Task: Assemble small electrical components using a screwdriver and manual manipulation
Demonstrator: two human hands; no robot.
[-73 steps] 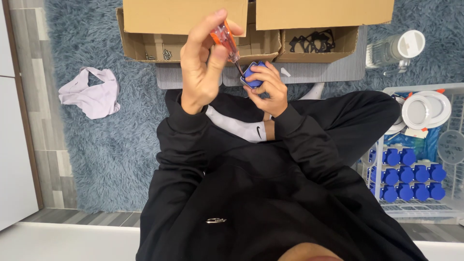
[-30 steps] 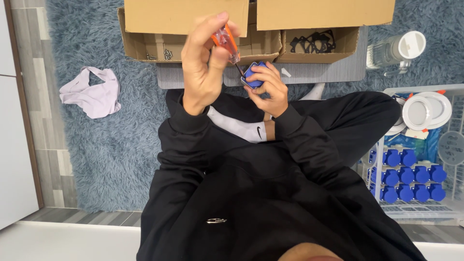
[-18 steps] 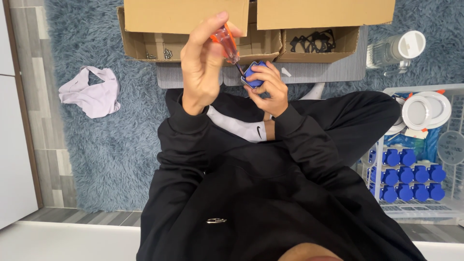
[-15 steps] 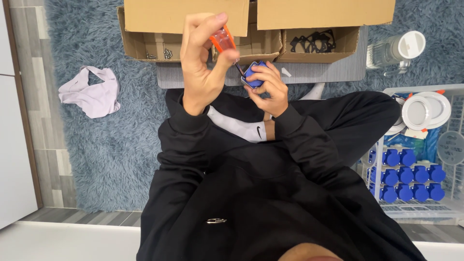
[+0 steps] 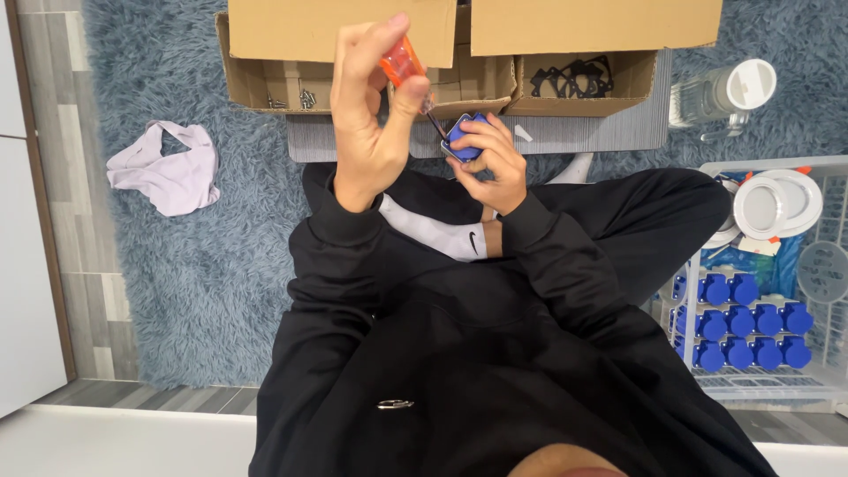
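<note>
I sit cross-legged on a blue shaggy rug. My left hand (image 5: 367, 124) is raised and grips the orange handle of a small screwdriver (image 5: 403, 64) between thumb and fingers. Its thin shaft slants down to a small blue plastic part (image 5: 465, 137). My right hand (image 5: 493, 168) holds that blue part over my lap, with the fingers wrapped around it. The screwdriver's tip meets the part's top face. The hands are close together, just in front of the cardboard boxes.
Open cardboard boxes (image 5: 353, 31) stand ahead, one with screws (image 5: 291, 91), one with black gaskets (image 5: 574, 79). A clear jar with a white lid (image 5: 724, 88) lies at the right. A white wire basket (image 5: 698, 291) holds several blue parts (image 5: 751, 327) and white discs (image 5: 777, 201). A lilac cloth (image 5: 168, 172) lies at the left.
My left hand's fingers have shifted around the orange handle, twisting the screwdriver slightly. My right hand and the blue part have stayed in place.
</note>
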